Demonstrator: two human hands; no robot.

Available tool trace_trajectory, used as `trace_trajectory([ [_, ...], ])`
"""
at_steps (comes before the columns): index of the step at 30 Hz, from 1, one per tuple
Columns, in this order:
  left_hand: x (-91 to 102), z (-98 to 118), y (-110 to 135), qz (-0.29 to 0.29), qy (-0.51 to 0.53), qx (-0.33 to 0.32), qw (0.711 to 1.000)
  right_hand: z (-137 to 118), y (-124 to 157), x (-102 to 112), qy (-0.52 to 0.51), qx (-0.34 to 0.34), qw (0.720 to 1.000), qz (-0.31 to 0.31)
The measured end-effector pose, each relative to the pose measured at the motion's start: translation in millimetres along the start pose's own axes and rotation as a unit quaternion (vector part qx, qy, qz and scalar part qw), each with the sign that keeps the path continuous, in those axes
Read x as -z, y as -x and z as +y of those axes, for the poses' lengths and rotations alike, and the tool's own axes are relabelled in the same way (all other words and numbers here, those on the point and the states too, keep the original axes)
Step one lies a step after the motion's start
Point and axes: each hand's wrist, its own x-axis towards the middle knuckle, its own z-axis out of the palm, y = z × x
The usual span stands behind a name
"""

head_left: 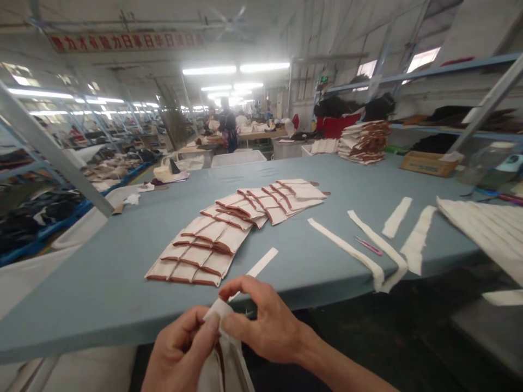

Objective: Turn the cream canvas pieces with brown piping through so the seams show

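Note:
Both of my hands are together at the table's near edge, low in the view. My left hand (183, 343) is closed on a cream fabric piece (229, 362) that hangs down below the fingers. Thumb and fingers of my right hand (265, 321) pinch a small white strip (220, 308) at the top of that piece. Just beyond my fingers lies another white strip (263, 262) on the table. Farther off, cream fabric panels with brown edges (200, 247) are spread in an overlapping, curved row.
A blue-grey cloth covers the table (122, 305). Long white strips (347, 245) and a pink thread snipper (369, 246) lie on the right. Pleated white material (482, 228) overhangs the right edge. At the back right are stacked panels (363, 142) and a cardboard box (429, 163).

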Motion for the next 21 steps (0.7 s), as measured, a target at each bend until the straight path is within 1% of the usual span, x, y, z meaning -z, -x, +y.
trace_trajectory([
  [2, 1.8, 4.8, 0.9, 0.017, -0.017, -0.030, 0.999, -1.8, -6.9, -14.2, -0.036, -0.003, 0.999, 0.004],
  [4, 4.0, 7.1, 0.5, 0.030, -0.025, -0.042, 0.998, -1.2, -9.2, -21.9, -0.075, -0.019, 0.997, -0.008],
  [6, 5.9, 6.1, -1.2, 0.035, -0.019, -0.040, 0.998, -0.9, -9.5, -25.4, -0.099, -0.026, 0.995, -0.016],
  [11, 8.5, -3.5, -6.7, 0.045, -0.011, -0.051, 0.998, -1.7, -10.1, -35.2, -0.111, -0.031, 0.993, 0.002],
  [13, 8.5, -6.3, -7.0, 0.053, 0.007, -0.052, 0.997, 1.4, -12.0, -40.0, -0.128, -0.035, 0.991, -0.001],
  [15, 8.2, -8.6, -6.4, 0.062, 0.043, -0.039, 0.996, 7.9, -15.2, -42.4, -0.173, -0.044, 0.984, -0.013],
  [17, 8.0, -11.1, -6.2, 0.067, 0.110, 0.003, 0.992, 16.8, -18.9, -41.6, -0.215, -0.066, 0.974, -0.018],
  [19, 8.3, -13.4, -7.4, 0.071, 0.188, 0.051, 0.978, 25.8, -22.1, -39.7, -0.223, -0.080, 0.971, -0.006],
  [21, 8.7, -14.3, -10.0, 0.074, 0.256, 0.081, 0.960, 33.0, -23.4, -40.2, -0.206, -0.071, 0.976, 0.003],
])
